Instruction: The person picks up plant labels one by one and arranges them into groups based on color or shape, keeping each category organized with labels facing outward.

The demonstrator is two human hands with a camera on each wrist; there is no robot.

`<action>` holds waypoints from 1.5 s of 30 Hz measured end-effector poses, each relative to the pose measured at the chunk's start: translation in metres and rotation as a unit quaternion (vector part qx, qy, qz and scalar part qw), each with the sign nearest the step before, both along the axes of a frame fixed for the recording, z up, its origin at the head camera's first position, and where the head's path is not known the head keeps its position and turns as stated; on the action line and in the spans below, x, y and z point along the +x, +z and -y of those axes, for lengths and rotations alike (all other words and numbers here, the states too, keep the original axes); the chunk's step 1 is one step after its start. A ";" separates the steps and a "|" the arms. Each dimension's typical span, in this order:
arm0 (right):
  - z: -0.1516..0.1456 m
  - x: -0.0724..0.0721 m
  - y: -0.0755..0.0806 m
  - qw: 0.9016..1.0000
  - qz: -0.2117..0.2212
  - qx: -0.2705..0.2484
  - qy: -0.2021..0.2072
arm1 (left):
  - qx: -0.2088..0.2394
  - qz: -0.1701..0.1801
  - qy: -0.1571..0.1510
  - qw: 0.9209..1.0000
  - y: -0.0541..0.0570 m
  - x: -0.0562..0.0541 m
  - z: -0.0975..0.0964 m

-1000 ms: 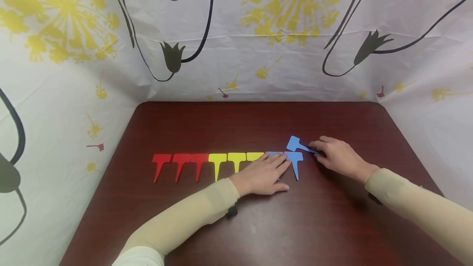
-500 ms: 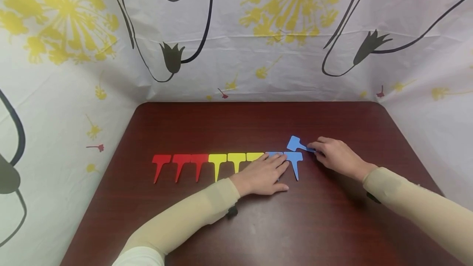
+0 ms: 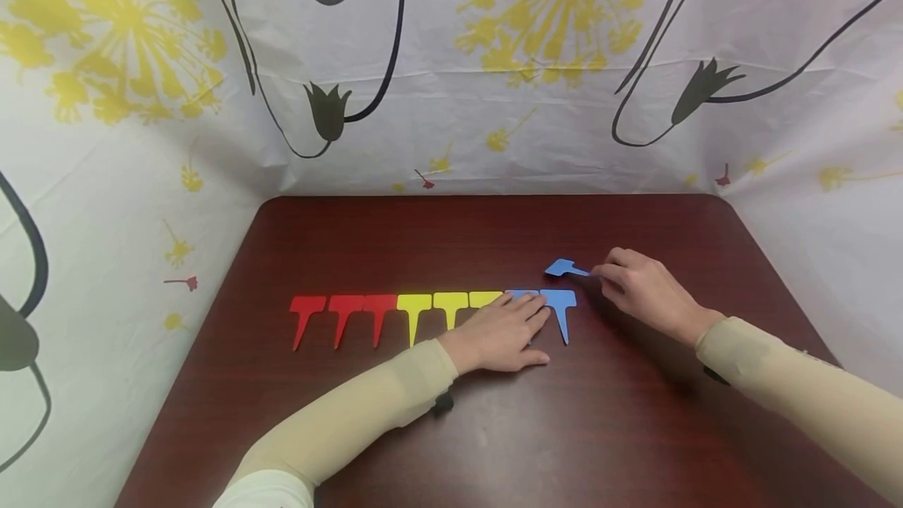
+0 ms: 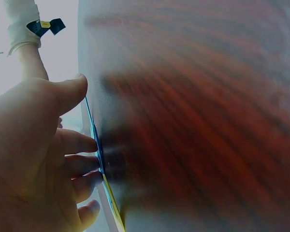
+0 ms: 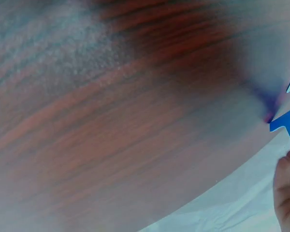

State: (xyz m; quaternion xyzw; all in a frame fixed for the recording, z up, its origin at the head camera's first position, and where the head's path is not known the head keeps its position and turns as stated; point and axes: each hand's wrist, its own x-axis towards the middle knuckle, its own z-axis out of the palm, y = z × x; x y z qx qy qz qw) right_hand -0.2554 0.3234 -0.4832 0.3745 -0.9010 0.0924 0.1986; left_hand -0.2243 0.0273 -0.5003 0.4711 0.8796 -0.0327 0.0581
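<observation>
T-shaped plastic plant labels lie in a row on the table: three red labels [image 3: 308, 306], three yellow labels [image 3: 414, 303], then two blue labels [image 3: 560, 300]. My left hand [image 3: 502, 333] rests flat with straight fingers over the last yellow label and the first blue one, hiding parts of both. Behind the row's right end, my right hand [image 3: 645, 288] pinches the pointed stem of another blue label [image 3: 562, 266], whose wide head points left and is tilted up. In the right wrist view, the fingers [image 5: 284, 186] hold that label by its stem.
The dark red wooden table [image 3: 494, 445] has rounded far corners. A white cloth [image 3: 423, 85] printed with yellow and grey flowers hangs around its back and sides. Both forearms wear beige sleeves [image 3: 353, 422].
The right hand has pinched the loose blue label by its stem and tipped it up from lying flat, rising slightly. The left hand and the row stay in place.
</observation>
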 end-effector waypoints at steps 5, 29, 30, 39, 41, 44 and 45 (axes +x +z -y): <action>0.002 -0.001 0.006 1.000 -0.019 -0.015 0.013 | -0.002 -0.002 -0.001 1.000 0.000 0.000 0.000; -0.001 0.015 0.029 0.998 -0.053 -0.002 0.044 | 0.001 -0.005 0.004 1.000 -0.002 0.000 0.000; -0.002 0.016 0.029 0.997 -0.055 0.002 0.048 | 0.001 -0.006 0.004 1.000 -0.002 0.000 0.000; -0.006 0.031 0.028 0.996 -0.061 0.026 0.064 | -0.002 -0.006 0.000 1.000 0.000 0.002 -0.001; -0.007 0.034 0.028 0.996 -0.059 0.025 0.065 | -0.003 -0.005 0.000 1.000 0.000 0.002 -0.002; -0.008 0.038 0.028 0.996 -0.057 0.029 0.065 | -0.004 -0.006 -0.001 1.000 0.001 0.003 -0.002; -0.008 0.040 0.028 0.996 -0.056 0.030 0.066 | -0.004 -0.006 -0.001 1.000 0.001 0.004 -0.002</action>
